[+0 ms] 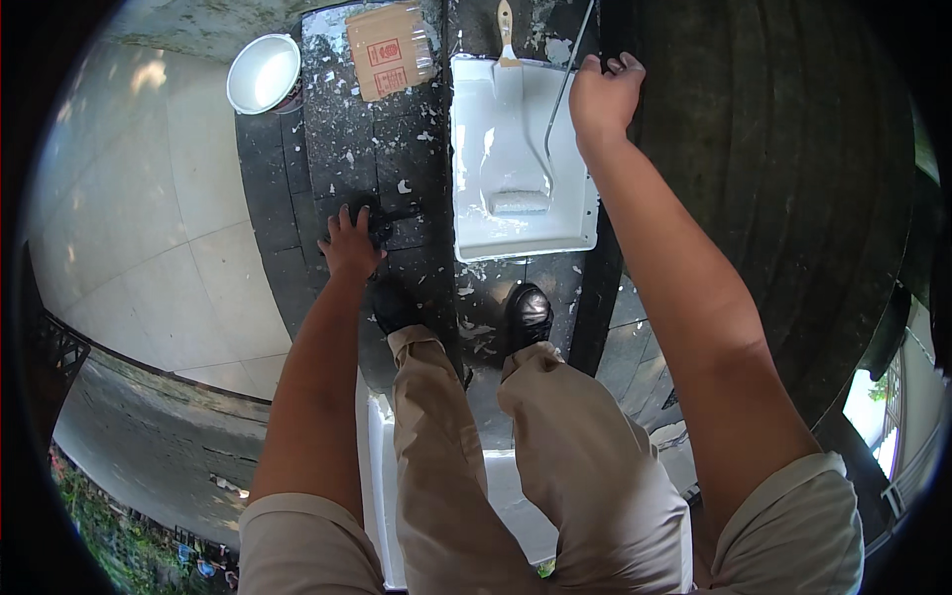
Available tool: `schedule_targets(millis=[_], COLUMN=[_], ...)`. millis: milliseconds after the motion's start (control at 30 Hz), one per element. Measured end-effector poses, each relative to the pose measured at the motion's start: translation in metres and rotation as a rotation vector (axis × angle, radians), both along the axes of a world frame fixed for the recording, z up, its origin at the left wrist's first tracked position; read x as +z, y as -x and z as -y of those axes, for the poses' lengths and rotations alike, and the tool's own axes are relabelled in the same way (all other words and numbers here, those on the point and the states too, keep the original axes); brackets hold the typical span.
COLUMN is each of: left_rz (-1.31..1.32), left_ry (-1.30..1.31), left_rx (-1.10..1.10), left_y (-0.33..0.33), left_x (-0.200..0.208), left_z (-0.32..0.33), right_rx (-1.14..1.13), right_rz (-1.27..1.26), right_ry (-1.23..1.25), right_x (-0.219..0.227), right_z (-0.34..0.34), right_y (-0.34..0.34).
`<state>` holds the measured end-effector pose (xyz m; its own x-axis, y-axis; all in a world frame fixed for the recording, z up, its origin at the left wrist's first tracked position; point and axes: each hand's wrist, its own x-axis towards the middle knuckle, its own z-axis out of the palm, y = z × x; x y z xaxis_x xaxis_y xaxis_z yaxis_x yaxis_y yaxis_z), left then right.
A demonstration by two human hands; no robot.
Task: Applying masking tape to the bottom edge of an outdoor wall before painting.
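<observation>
A white paint tray (527,247) holds white paint and a paint roller (520,203). The roller's thin metal rod rises over the tray's right side and leaves the picture at the top. Right beside that rod is my right hand (607,99), fingers curled closed; whether anything is inside them is hidden. A paintbrush (506,35) with a wooden handle rests across the tray's far edge, its bristles covered in white. My left hand (351,243) is spread open over the dark paved surface, its fingertips at a small black object (382,224) whose kind I cannot make out.
A white bucket (266,75) stands at the far left, near a flattened piece of cardboard (387,50). White paint flecks spot the dark slabs (337,139). My black shoes (530,309) are just this side of the tray. Dark boards (764,198) extend along the right.
</observation>
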<state>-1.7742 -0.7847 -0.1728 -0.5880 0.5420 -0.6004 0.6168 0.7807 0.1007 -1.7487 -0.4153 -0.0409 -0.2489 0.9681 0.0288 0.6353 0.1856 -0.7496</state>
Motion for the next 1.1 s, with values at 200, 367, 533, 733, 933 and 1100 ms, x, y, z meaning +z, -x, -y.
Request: schedule_targets(millis=[200,367,533,733,933,1100], left_rz=[0.12,0.283,0.692,0.718,0.671,0.872], left_ry=[0.05,-0.254,-0.605,-0.563,-0.503,-0.504], left_rx=[0.292,0.596,0.726,0.74,0.624,-0.039], left_y=[0.002,0.004,-0.004,-0.032,-0.021,0.038], left_x=[-0.019,-0.022,0.082,0.234,0.331,0.359], left_z=[0.001,0.052,0.104,0.167,0.257,0.212], right_rx=[0.141,0.22,0.699,1.182,1.223,1.316], right_rz=[0.021,0.114,0.107,-0.834,-0.666,-1.137], right_ry=[0.581,0.971,1.129,1.768,0.573,0.866], right_x=[0.022,0.071,0.193,0.444,0.648,0.715], right_z=[0.121,0.149,0.18,0.218,0.214,0.214], right_y=[-0.09,-0.121,-0.129,-0.173,-0.159,-0.28])
